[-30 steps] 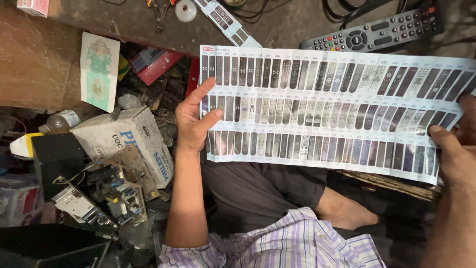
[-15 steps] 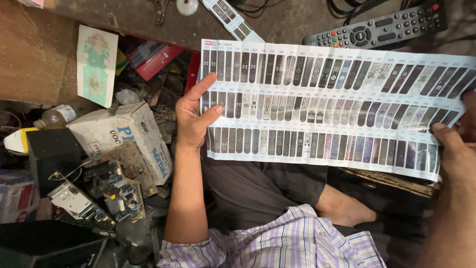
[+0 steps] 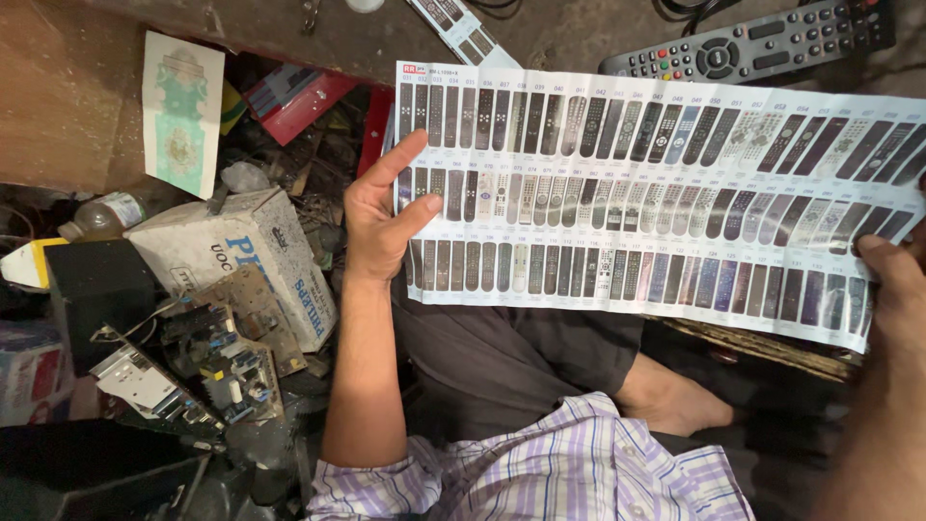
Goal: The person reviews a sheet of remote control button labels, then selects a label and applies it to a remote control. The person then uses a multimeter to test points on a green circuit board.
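Left hand [image 3: 379,224] pinches the left edge of a long paper sheet [image 3: 656,198], thumb on top and pointer finger sticking up. Right hand [image 3: 892,289] grips the sheet's right end, thumb pressed on the paper. Rows of little remote pictures cover the sheet, held flat over the person's lap. A black remote [image 3: 752,41] lies on the desk [image 3: 289,29] above it. A white box [image 3: 241,256] sits among clutter to the left.

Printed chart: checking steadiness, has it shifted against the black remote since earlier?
No. The printed chart sits as before just below the black remote; the whole view drifted slightly.
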